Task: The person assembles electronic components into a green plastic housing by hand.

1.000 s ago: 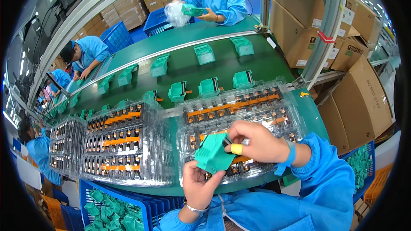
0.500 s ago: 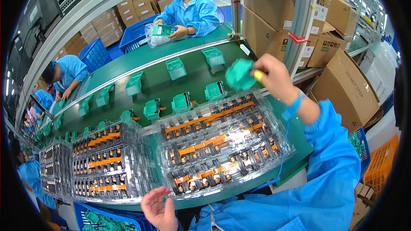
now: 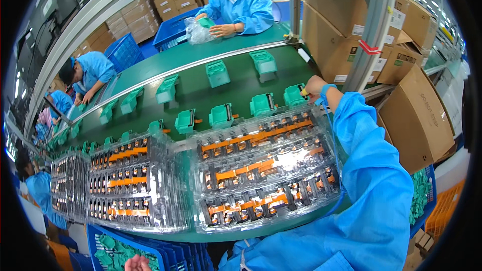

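Observation:
At the right end of the near row on the green belt, my right hand grips the edge of a green plastic housing, which rests on the belt. A finger of that hand wears a yellow cover, and a blue strap circles the wrist. My left hand shows only partly at the lower edge, fingers loosely apart and nothing visible in them. It hovers over a blue crate of loose green plastic parts. Between my arms lies a clear plastic tray with rows of black parts and orange strips.
More green housings stand in two rows on the belt. Stacked clear trays sit left. A co-worker across handles a bagged green part. A metal post and cardboard boxes stand right.
My right hand has set the green housing down onto the belt, moving away from me. My left hand has dropped left and down toward the blue crate. The view has shifted slightly.

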`<state>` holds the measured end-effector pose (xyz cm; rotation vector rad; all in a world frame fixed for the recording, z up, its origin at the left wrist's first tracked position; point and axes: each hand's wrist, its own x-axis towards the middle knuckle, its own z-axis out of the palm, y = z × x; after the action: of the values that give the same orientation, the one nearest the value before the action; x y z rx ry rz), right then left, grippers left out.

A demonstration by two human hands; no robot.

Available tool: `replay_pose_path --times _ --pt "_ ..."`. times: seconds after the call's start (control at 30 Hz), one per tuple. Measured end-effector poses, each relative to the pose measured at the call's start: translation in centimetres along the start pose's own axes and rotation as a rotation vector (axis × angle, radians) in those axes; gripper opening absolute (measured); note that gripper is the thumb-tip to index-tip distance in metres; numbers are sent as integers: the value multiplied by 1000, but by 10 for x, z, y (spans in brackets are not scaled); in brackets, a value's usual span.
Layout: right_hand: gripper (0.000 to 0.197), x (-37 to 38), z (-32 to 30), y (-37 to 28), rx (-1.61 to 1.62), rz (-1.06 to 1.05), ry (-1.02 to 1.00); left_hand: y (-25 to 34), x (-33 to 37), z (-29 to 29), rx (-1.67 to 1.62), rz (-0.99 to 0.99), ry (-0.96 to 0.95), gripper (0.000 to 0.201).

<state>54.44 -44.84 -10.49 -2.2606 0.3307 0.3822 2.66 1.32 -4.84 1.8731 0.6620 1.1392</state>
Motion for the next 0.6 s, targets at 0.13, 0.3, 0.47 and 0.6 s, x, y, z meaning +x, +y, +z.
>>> replay_pose_path --times 0.13,0.3,0.47,0.6 --pt "34 -15 -2 -9 -154 13 27 -14 15 -36 147 -42 102 30" --pt "35 -83 -17 -39 -184 -648 348 -51 46 -86 291 -91 153 32" --pt "28 -265 66 -117 -107 -987 -557 -113 53 -192 485 -197 205 41" --pt "34 -310 143 -128 -454 -1325 -298 -152 52 -252 920 -90 172 39"
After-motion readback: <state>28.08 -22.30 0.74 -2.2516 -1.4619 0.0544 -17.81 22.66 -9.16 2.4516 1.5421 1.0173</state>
